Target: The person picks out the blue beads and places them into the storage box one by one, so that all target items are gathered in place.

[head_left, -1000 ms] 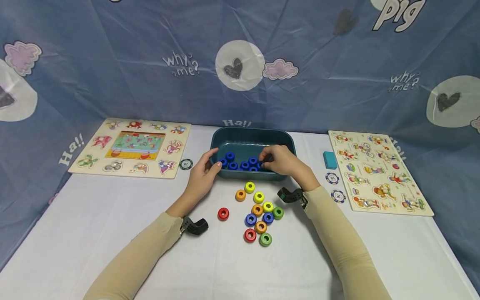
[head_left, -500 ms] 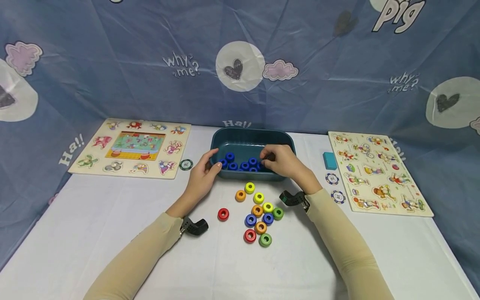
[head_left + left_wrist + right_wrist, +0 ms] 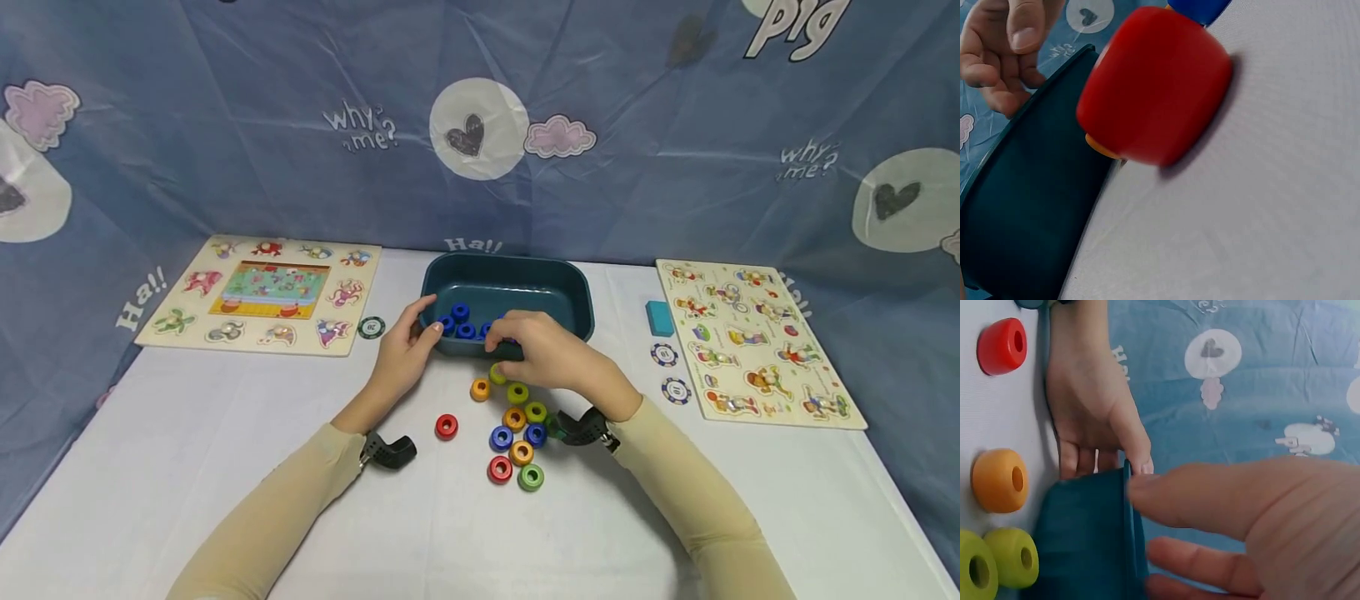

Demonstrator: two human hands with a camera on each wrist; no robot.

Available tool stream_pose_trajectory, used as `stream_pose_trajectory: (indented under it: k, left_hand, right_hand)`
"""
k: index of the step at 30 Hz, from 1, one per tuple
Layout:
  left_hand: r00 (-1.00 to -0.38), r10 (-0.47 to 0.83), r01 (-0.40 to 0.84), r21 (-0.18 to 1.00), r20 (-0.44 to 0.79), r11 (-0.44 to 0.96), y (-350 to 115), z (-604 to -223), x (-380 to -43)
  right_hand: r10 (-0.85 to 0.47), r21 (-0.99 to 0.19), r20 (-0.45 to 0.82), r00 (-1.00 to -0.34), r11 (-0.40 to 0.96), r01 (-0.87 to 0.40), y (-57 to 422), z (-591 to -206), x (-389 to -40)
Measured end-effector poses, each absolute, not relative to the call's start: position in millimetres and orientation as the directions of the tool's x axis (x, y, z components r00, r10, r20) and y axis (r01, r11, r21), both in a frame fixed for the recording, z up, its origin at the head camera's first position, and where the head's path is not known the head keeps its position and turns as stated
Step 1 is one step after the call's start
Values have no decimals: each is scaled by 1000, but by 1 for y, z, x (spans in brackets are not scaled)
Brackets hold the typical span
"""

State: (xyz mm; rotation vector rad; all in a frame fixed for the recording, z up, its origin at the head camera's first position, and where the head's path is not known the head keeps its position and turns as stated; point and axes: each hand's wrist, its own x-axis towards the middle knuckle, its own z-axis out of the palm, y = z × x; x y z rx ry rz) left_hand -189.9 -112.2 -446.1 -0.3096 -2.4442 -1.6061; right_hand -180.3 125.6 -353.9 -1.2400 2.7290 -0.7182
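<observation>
The dark teal plastic bin [image 3: 502, 293] stands at the back middle, with several blue beads [image 3: 461, 312] inside near its front. My left hand [image 3: 400, 357] holds the bin's left front corner, thumb on the rim. My right hand [image 3: 546, 352] is over the bin's front edge, thumb and fingers apart and nothing visible between them. Its thumb is close to a yellow bead [image 3: 497, 374], partly covering it. More ring beads lie in front: an orange bead [image 3: 481, 389], a red bead [image 3: 446, 427], a green bead [image 3: 531, 477] and others.
A sea-animal puzzle board [image 3: 262, 296] lies on the left and a figure puzzle board [image 3: 761, 346] on the right. A teal block [image 3: 659, 318] and poker chips [image 3: 663, 355] sit beside the right board. A printed blue cloth [image 3: 480, 200] hangs behind the table.
My right hand has come out of the bin toward me, to above its front edge and the yellow beads. The left hand stays at the bin's corner.
</observation>
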Motion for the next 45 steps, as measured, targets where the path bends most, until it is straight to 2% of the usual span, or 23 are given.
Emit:
stream_pose_trajectory:
  k: [3, 5, 8, 12, 15, 19, 26, 37, 42, 45]
  left_hand:
    - [-959, 63, 278, 878, 276, 389, -114, -450, -192]
    - [-960, 60, 275, 878, 273, 391, -115, -450, -193]
    - [-959, 46, 276, 877, 281, 393, -115, -448, -193]
    - [-959, 40, 275, 885, 281, 376, -114, -448, -194]
    - [-963, 51, 265, 894, 265, 362, -112, -448, -193]
    - [-963, 55, 264, 889, 263, 374, -111, -448, -190]
    - [-943, 48, 323, 876, 328, 359, -114, -448, -191]
    - [-933, 41, 349, 865, 359, 360, -112, -453, -192]
    - [-936, 29, 333, 854, 351, 400, -112, -452, -192]
    - [-938, 29, 329, 856, 346, 399, -111, -452, -192]
  right_hand:
    - [-744, -458, 159, -649, 527, -716, 123, -351, -174]
    - [-778, -480, 120, -617, 498, -722, 120, -348, -169]
    - [-833, -520, -45, -551, 491, -699, 115, -346, -162]
    - [-811, -488, -319, -490, 584, -649, 109, -352, -152]
    - [-795, -460, -388, -466, 606, -649, 109, -360, -144]
    - [-829, -453, -332, -450, 559, -695, 116, -372, -137]
    - [-867, -467, -190, -462, 493, -734, 119, -382, -136]
    - [-855, -550, -153, -495, 490, -676, 121, -387, -143]
    - [-843, -559, 4, -537, 444, -701, 128, -374, -155]
    - [-802, -537, 118, -585, 444, -717, 137, -360, -166]
